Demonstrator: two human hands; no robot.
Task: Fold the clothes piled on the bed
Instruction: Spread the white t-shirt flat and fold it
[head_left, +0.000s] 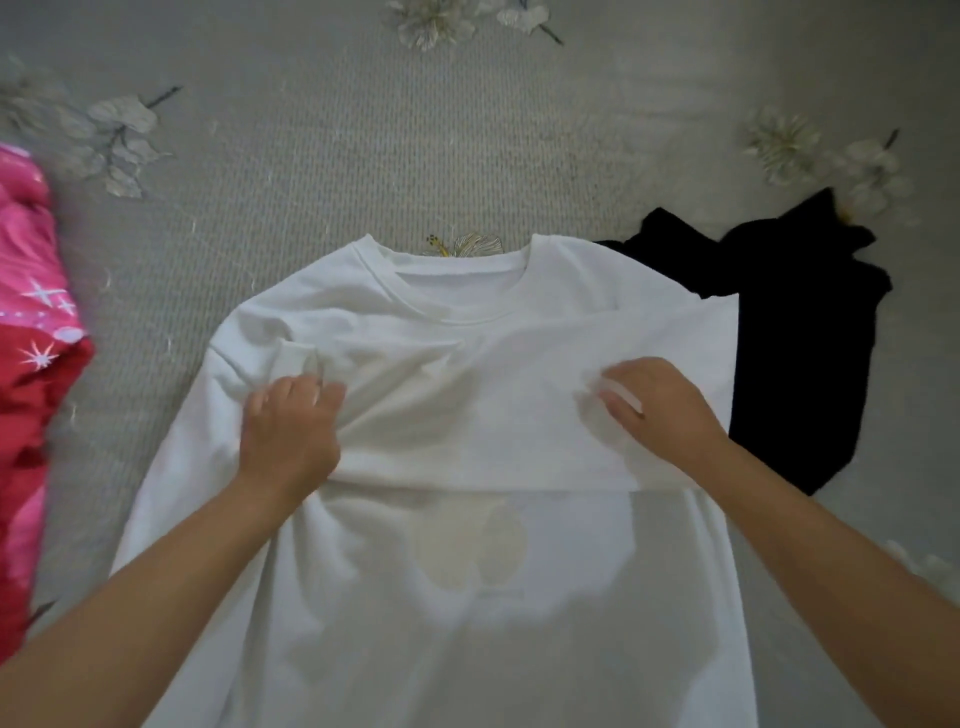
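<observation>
1. White shirt (467, 332) lies spread on the bed (337, 156), collar away from the person, faint print showing through mid-chest
2. Left hand (288, 431) sits on the left chest near the folded-in sleeve, fingers curled down into a bunch of fabric; reads as a pinch
3. Right hand (665, 410) is on the right chest, fingers curled together over a raised white fold; looks like a grip, but blur and white-on-white make it hard to confirm
4. Black garment (800, 332) lies just beside the shirt's right edge, partly under it. Pink-red cloth (31, 338) sits at the left edge of frame, well apart
5. Judgement: mid-fold, sleeves or sides coming in across the chest
6. Risks:
 - uneven pull between the hands skews the fold line and drags creases across the chest
 - left-side bunching gets pressed into the fold if not smoothed first
 - right edge overlapping the black garment could snag and pull it along
 - a loose right-hand hold lets the flap fall open
</observation>
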